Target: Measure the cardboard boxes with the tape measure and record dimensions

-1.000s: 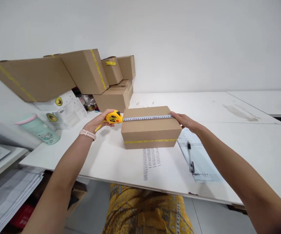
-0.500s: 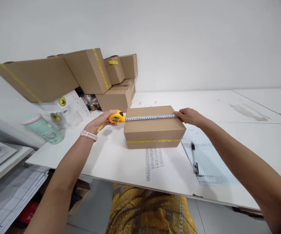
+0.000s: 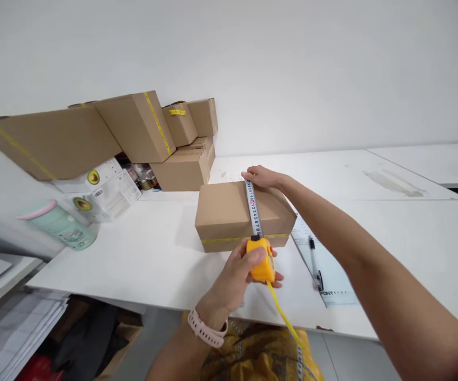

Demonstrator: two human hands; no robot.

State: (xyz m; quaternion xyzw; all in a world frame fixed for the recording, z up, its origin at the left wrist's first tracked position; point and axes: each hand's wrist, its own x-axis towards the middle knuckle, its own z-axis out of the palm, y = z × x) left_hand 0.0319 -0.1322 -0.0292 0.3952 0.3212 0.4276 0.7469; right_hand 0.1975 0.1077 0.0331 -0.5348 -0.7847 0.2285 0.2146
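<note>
A closed brown cardboard box (image 3: 223,203) with a yellow tape strip along its front sits on the white table. My left hand (image 3: 239,270) is wrapped round a yellow tape measure (image 3: 263,260) just in front of the box, its yellow wrist strap hanging down. The silver blade (image 3: 253,209) runs from the case across the box's top, front to back. At the far edge of the box, my right hand (image 3: 263,177) is closed on the blade's end; its fingertips partly cover that end.
To the right lie a pen (image 3: 314,262) and a printed sheet (image 3: 335,283) on the table (image 3: 153,264). Several cardboard boxes (image 3: 133,127) are stacked at the back left. A mint tumbler (image 3: 64,227) leans near white avocado-print boxes (image 3: 113,198).
The tape measure has turned from lying along the box's length to crossing its width. My left hand has moved from the left side to the front, my right hand to the back edge.
</note>
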